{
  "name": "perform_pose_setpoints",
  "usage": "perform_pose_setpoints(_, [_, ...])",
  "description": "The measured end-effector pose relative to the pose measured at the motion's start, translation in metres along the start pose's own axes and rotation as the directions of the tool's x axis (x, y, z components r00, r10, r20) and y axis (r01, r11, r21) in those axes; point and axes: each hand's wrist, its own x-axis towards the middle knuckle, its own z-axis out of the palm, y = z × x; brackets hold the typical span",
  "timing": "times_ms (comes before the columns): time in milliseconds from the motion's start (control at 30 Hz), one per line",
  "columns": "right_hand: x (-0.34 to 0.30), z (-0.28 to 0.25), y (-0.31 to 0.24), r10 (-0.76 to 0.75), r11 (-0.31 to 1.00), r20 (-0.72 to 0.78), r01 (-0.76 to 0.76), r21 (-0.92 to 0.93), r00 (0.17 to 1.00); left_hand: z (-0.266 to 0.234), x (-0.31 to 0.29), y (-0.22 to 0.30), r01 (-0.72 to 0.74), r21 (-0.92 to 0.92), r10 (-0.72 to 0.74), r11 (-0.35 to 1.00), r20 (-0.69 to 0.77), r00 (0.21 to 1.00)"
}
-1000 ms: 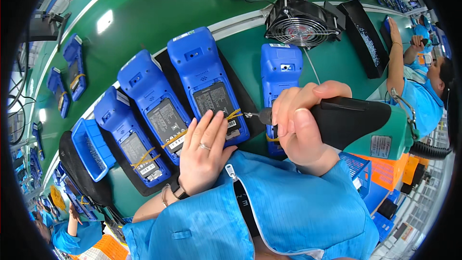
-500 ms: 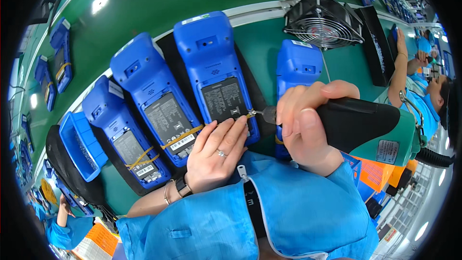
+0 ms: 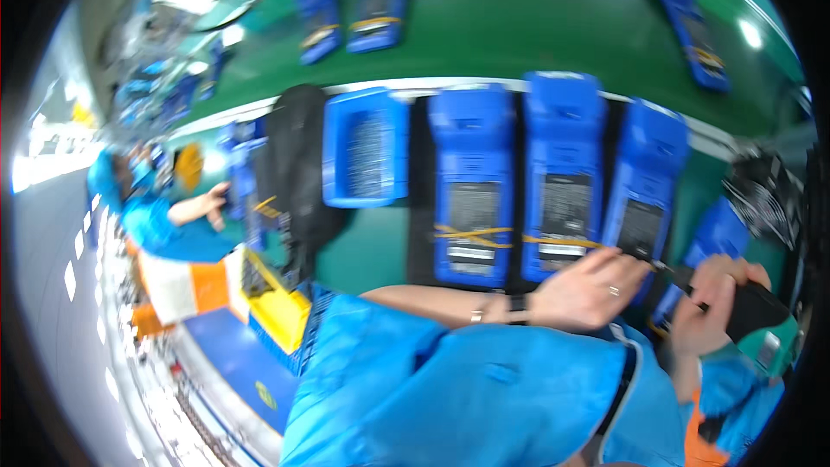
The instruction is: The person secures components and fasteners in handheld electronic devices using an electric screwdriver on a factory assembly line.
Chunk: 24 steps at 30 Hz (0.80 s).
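My left hand (image 3: 588,290) lies with its fingers stretched over the lower end of a blue handheld device (image 3: 653,143), which rests back side up with its dark battery showing. My right hand (image 3: 705,307) is wrapped round a black and green electric screwdriver (image 3: 761,316). Its tip points at that device's lower edge, near my left fingertips; blur hides whether it touches a screw. Left of it lie a second blue device (image 3: 564,130) and a third blue device (image 3: 471,134), each with yellow rubber bands round the lower part. Another blue device (image 3: 718,233) is partly hidden beyond my right hand.
A blue tray (image 3: 329,151) of small metal parts stands beside a black pouch (image 3: 298,147). A black fan (image 3: 761,199) sits at the right. More devices (image 3: 380,0) lie on the green surface (image 3: 519,17) beyond. At left are a co-worker's hand (image 3: 207,206) and a yellow bin (image 3: 281,307).
The view has swung to the left, so my hands and the devices appear farther right and the co-worker's area shows. My left hand stays on the same device; my right still holds the screwdriver there.
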Motion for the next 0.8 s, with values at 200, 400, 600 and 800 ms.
perform_pose_setpoints(200, [0.004,0.009,0.011,-0.026,0.973,0.076,0.007,0.232,0.997,0.016,-0.004,0.004,0.008,0.034,-0.007,0.999,-0.053,0.999])
perform_pose_setpoints(400, [-0.01,0.007,0.0,-0.067,0.996,-0.071,0.07,0.047,0.995,-0.001,0.002,0.006,-0.032,-0.063,0.026,0.998,-0.09,0.996])
perform_pose_setpoints(600, [0.008,0.039,-0.01,-0.087,0.97,-0.047,0.095,0.223,0.995,-0.015,0.0,0.0,0.109,-0.053,-0.105,0.993,0.074,0.992])
perform_pose_setpoints(800, [-0.004,0.01,-0.038,-0.023,0.946,-0.098,0.053,0.318,0.995,-0.011,0.003,0.001,0.091,-0.003,-0.09,0.996,0.13,0.987])
